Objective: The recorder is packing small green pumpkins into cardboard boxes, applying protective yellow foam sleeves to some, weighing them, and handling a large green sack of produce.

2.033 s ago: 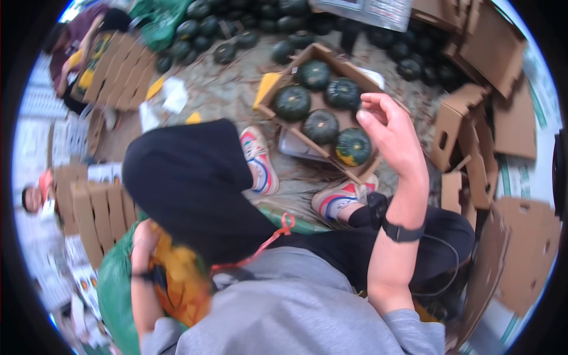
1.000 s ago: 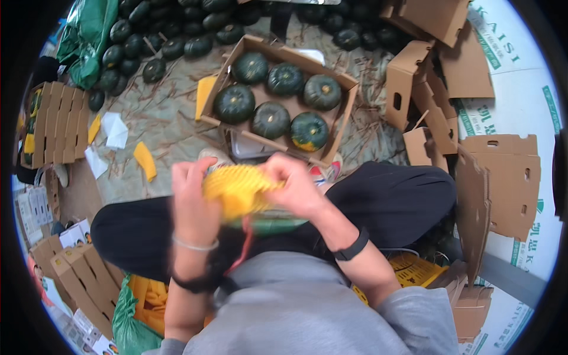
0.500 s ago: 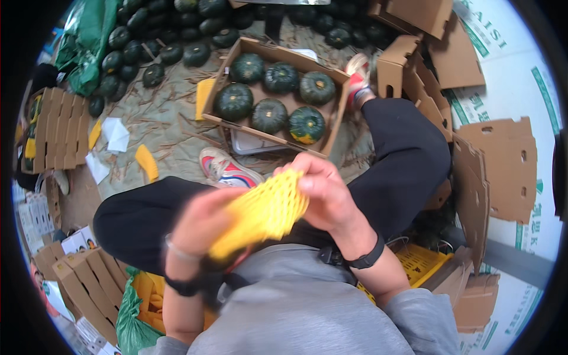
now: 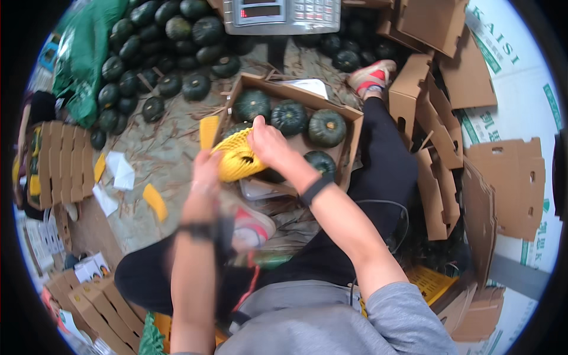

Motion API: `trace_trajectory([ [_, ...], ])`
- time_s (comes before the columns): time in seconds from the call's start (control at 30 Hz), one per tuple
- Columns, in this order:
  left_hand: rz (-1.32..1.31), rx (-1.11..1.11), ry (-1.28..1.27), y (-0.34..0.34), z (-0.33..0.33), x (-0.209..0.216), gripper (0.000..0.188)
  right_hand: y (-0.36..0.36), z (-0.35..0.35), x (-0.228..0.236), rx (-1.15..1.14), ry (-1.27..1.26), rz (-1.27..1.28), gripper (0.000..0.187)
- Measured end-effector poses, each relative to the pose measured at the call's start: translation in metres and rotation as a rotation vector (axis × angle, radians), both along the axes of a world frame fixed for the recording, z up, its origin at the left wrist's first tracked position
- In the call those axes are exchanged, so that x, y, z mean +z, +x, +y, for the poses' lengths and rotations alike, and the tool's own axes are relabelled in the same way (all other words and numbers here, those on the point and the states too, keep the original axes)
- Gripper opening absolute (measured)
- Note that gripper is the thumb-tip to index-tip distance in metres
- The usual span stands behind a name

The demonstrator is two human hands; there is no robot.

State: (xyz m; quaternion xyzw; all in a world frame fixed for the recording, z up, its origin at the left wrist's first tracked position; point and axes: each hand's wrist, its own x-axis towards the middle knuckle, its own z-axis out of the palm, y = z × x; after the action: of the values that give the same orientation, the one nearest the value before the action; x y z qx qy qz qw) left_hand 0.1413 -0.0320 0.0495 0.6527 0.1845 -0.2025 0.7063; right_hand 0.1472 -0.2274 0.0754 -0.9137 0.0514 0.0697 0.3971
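A yellow foam net sleeve (image 4: 236, 168) is stretched between my two hands over the near left part of an open cardboard box (image 4: 351, 148). My left hand (image 4: 207, 168), blurred, grips its left side. My right hand (image 4: 270, 143) pinches its upper right edge. Dark green shows through an opening in the net; I cannot tell whether a pumpkin sits inside it. Dark green pumpkins (image 4: 289, 117) stand in the box, and those at the near left are partly hidden by the net and my hands.
Beyond the box is a scale (image 4: 283, 23) with a display and keys. Piled pumpkins (image 4: 195, 87) lie at the far left beside a green sheet (image 4: 89, 65). Folded cartons (image 4: 503, 183) stand at right; stacked boxes (image 4: 62, 163) at left. Another yellow sleeve (image 4: 155, 202) lies on the ground cloth.
Both hands have moved forward from my lap to the box, carrying the yellow net, which is now spread wider. The view has shifted, bringing the scale into sight.
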Motion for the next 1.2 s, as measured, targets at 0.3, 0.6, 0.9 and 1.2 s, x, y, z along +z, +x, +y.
trace_trajectory([
  [0.3,0.265,0.148,-0.661,-0.093,0.022,0.133,0.022,-0.137,0.018,0.117,0.068,0.337,-0.100,0.017],
  [0.6,0.407,0.185,-0.861,-0.147,-0.005,0.146,0.051,-0.149,-0.007,0.098,-0.081,0.923,0.175,0.026],
  [0.9,-0.037,0.008,-0.566,-0.157,-0.016,0.154,0.078,-0.172,-0.009,0.109,0.130,0.987,0.116,0.094],
  [1.2,-0.001,0.118,-0.712,-0.154,-0.012,0.158,0.083,-0.169,-0.015,0.119,0.177,1.174,0.231,0.106],
])
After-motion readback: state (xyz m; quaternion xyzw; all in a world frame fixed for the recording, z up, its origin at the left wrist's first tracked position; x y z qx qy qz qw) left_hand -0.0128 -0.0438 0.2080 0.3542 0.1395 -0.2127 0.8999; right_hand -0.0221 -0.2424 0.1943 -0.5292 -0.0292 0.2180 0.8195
